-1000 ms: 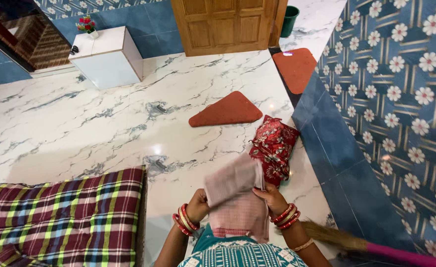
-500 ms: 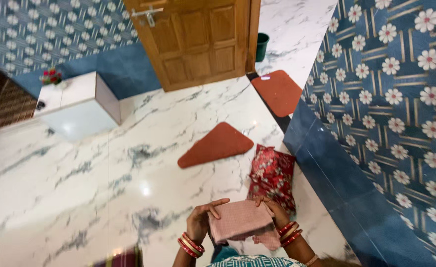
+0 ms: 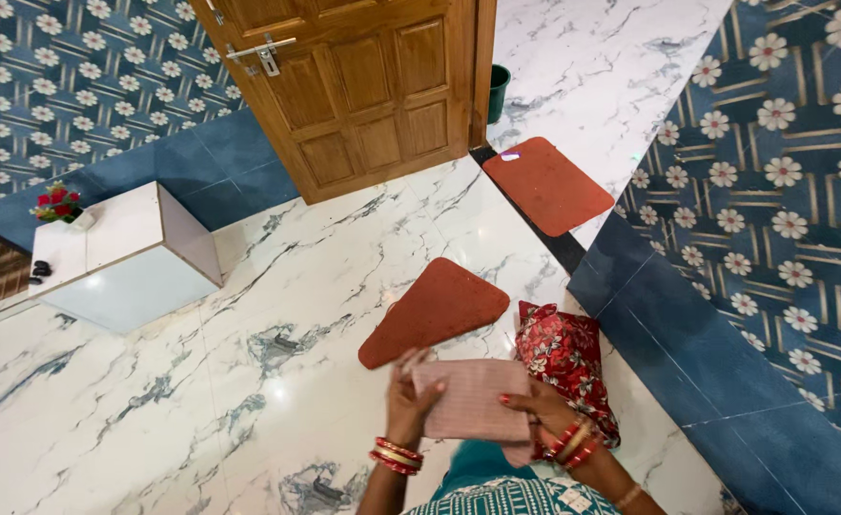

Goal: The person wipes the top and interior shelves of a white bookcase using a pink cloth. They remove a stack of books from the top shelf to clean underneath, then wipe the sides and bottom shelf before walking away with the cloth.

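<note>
Both hands grip a folded pink cloth (image 3: 473, 399) above the marble floor (image 3: 201, 381): left hand (image 3: 409, 396) closed on its left edge, right hand (image 3: 540, 405) on its right. The red floral bundle (image 3: 564, 358) lies partly hidden behind; its contents cannot be seen.

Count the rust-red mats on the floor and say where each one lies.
2. One triangular mat lies on the marble floor just beyond the pink cloth. One rounded mat lies in the doorway beside the wooden door. None seems hidden.
</note>
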